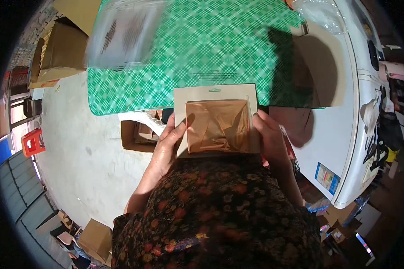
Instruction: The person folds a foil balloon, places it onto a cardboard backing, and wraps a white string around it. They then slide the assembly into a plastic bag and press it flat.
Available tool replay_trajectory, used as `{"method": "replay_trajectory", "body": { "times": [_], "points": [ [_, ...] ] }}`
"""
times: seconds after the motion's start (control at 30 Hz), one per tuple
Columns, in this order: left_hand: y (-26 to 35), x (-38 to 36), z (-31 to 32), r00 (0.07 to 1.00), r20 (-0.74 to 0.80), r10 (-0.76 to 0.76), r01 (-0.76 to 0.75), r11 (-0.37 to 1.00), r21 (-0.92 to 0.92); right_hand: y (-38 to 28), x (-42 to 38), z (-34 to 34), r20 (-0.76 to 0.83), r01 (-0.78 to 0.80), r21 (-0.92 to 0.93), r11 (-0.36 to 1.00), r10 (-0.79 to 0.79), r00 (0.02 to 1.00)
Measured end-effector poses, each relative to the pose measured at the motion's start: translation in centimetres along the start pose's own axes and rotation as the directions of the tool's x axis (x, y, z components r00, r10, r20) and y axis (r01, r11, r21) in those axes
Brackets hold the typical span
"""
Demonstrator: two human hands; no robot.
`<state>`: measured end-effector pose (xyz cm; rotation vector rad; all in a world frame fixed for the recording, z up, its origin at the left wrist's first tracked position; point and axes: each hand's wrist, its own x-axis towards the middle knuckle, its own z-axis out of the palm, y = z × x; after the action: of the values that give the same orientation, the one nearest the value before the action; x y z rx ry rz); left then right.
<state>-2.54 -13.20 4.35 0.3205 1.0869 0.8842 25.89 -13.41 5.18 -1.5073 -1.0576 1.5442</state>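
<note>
Between my two hands is a flat beige card point(179, 96) with a hang slot near its top edge. On its face lies a shiny copper-brown plastic packet point(217, 125), creased toward the bottom. My left hand point(170, 134) grips the card's left edge, thumb on the front. Along the right edge, my right hand point(269, 132) holds it the same way, partly in shadow. The card is close to my body, just in front of the near edge of a table with a green checked cloth point(211, 49).
A stack of clear plastic sleeves point(125, 36) lies at the table's left. Cardboard point(323, 67) rests at its right, beside a white appliance point(336, 139). An open carton point(132, 139) stands under the table edge. Another open box point(60, 49) is at far left, near a red stool point(32, 142).
</note>
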Motion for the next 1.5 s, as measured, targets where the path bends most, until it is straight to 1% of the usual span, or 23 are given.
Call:
{"method": "replay_trajectory", "body": {
  "times": [0.07, 0.1, 0.13, 0.17, 0.23, 0.27, 0.37, 0.43, 0.47, 0.57, 0.67, 0.77, 0.87, 0.93, 1.0, 1.07, 1.17, 1.27, 1.33, 1.37, 1.4, 1.47, 1.5],
  "points": [
    [0.5, 0.0, -0.4, 1.000, 0.009, -0.019, 0.020, 0.999, -0.050, 0.8, 0.1, -0.2, 0.024, -0.208, 0.210, 0.955, 0.208, 0.978],
    [0.9, 0.2, -0.5, 1.000, 0.015, -0.026, 0.027, 0.997, -0.075, 0.9, 0.2, -0.1, 0.029, -0.221, 0.197, 0.955, 0.219, 0.975],
    [0.9, 0.8, -1.7, 0.986, 0.165, -0.026, 0.057, 0.981, -0.188, 1.0, 0.2, -0.1, 0.035, -0.234, 0.184, 0.955, 0.231, 0.972],
    [0.9, 0.8, -1.9, 0.992, 0.112, -0.051, 0.066, 0.989, -0.130, 1.1, 0.3, -0.1, 0.041, -0.245, 0.170, 0.954, 0.242, 0.969],
    [1.3, 0.7, -1.9, 0.996, 0.000, -0.091, 0.091, 0.996, -0.016, 1.5, 0.3, -0.6, 0.052, -0.231, 0.082, 0.970, 0.227, 0.973],
    [1.4, 0.5, -1.6, 0.998, 0.022, -0.061, 0.062, 0.996, -0.061, 1.7, 0.3, -0.7, 0.057, -0.223, 0.038, 0.974, 0.221, 0.974],
    [1.4, 0.2, -2.0, 0.995, 0.089, -0.042, 0.038, 0.998, 0.045, 1.0, -0.2, -0.5, 0.013, -0.189, -0.044, 0.981, 0.190, 0.982],
    [0.7, 0.4, -3.7, 0.997, 0.065, -0.045, 0.031, 0.979, 0.202, 1.2, -0.4, -0.8, 0.014, -0.155, -0.116, 0.981, 0.158, 0.987],
    [0.3, 0.4, -4.3, 0.997, 0.065, -0.041, 0.024, 0.970, 0.241, 1.3, -0.5, -0.9, 0.016, -0.137, -0.152, 0.979, 0.141, 0.990],
    [0.0, 0.0, -4.6, 0.996, 0.087, -0.017, -0.008, 0.960, 0.280, 1.5, -0.9, -0.4, 0.016, -0.185, -0.040, 0.982, 0.185, 0.983],
    [-0.1, -0.2, -4.6, 0.995, 0.088, 0.038, -0.067, 0.930, 0.360, 1.7, -0.7, -0.5, 0.030, -0.213, -0.020, 0.977, 0.213, 0.977],
    [0.2, -0.3, -5.4, 0.994, 0.094, -0.063, 0.015, 0.898, 0.441, 2.4, -0.5, -1.1, 0.060, -0.182, -0.053, 0.982, 0.185, 0.981],
    [0.3, -1.2, -4.8, 0.984, 0.177, -0.008, -0.067, 0.908, 0.414, 2.8, -0.8, -1.3, 0.103, -0.210, 0.031, 0.977, 0.206, 0.973],
    [0.7, -1.7, -5.3, 0.982, 0.160, -0.104, 0.024, 0.900, 0.436, 1.7, -1.2, -0.8, 0.115, -0.252, 0.114, 0.961, 0.239, 0.964],
    [1.1, -2.2, -5.2, 0.974, 0.164, -0.155, 0.071, 0.901, 0.429, 1.4, -1.6, -0.8, 0.128, -0.286, 0.165, 0.944, 0.267, 0.955],
    [1.5, -2.7, -5.0, 0.969, 0.198, -0.150, 0.060, 0.915, 0.398, 1.4, -2.0, -1.1, 0.143, -0.314, 0.186, 0.931, 0.290, 0.946],
    [0.9, -2.5, -5.5, 0.956, 0.274, -0.102, -0.004, 0.932, 0.362, 1.0, -2.4, -1.1, 0.108, -0.289, 0.085, 0.953, 0.279, 0.954],
    [0.5, -2.4, -5.4, 0.970, 0.240, -0.049, -0.047, 0.925, 0.378, 0.7, -2.7, -0.6, 0.037, -0.206, -0.068, 0.976, 0.208, 0.977],
    [1.0, -2.3, -5.7, 0.970, 0.210, -0.122, 0.004, 0.873, 0.487, 2.5, -2.9, -1.3, 0.049, -0.202, -0.127, 0.971, 0.210, 0.976],
    [1.0, -2.3, -5.7, 0.973, 0.196, -0.120, 0.010, 0.873, 0.488, 3.3, -2.9, -1.7, 0.055, -0.201, -0.156, 0.967, 0.211, 0.976],
    [0.9, -2.3, -5.7, 0.976, 0.182, -0.119, 0.015, 0.872, 0.489, 3.0, -2.9, -1.5, 0.049, -0.210, -0.123, 0.970, 0.217, 0.975],
    [0.0, -2.2, -5.3, 0.987, 0.155, -0.043, -0.020, 0.922, 0.386, 2.2, -2.5, -0.9, 0.037, -0.226, -0.056, 0.972, 0.229, 0.973],
    [0.0, -2.0, -4.8, 0.987, 0.162, -0.018, -0.049, 0.917, 0.395, 2.4, -2.2, -1.2, 0.051, -0.225, -0.084, 0.971, 0.229, 0.972]
  ]
}}
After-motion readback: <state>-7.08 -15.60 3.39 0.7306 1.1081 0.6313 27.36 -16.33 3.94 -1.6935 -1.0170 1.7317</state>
